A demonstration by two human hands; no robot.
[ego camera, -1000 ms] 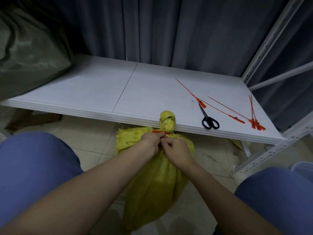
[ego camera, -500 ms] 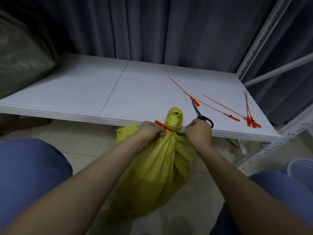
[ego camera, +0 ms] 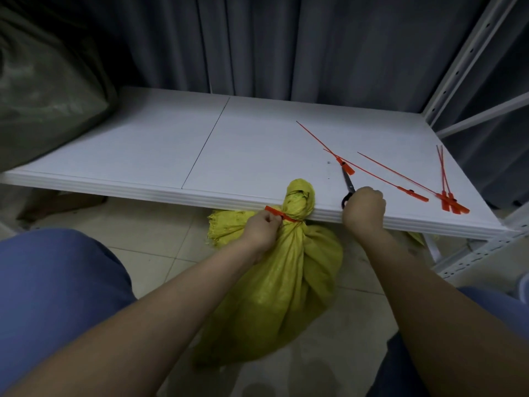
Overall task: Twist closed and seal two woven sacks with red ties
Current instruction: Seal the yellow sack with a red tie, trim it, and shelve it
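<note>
Sack (ego camera: 286,282) sits on the floor (ego camera: 160,239) between my knees, its top bunched against the front edge of the shelf (ego camera: 171,156). Long axis roughly upright, leaning a bit away from me; twisted neck points up, the fat end is down.

Tie (ego camera: 279,214) is cinched round the neck, running crosswise to the sack's axis. Its free tail sticks out to the left, angled slightly up.

Left hand (ego camera: 262,229) pinches that tail right beside the neck, fingers curled tight. Right hand (ego camera: 363,209) is up on the shelf edge, clenched over the handles of the scissors (ego camera: 348,181). One black loop shows by the thumb side, and the blades point away from me. I can't tell whether fingers are through the loops.

Step, as I read it: pick up the scissors and trim the tail. To do it well:
- Keep the left pinch pulling the tail taut and away from the fabric.
- Seat fingers in the loops before lifting.
- Bring the blades square across the tail, close to the lock.
- Stay clear of the band itself and of the weave.
- Don't let the sack tip while one hand is off it.

Spare ties (ego camera: 400,179) lie on the shelf to the right, mostly pointing away and left. Frayed yellow cloth shows behind my left hand; same sack or a second one, I can't tell.
</note>
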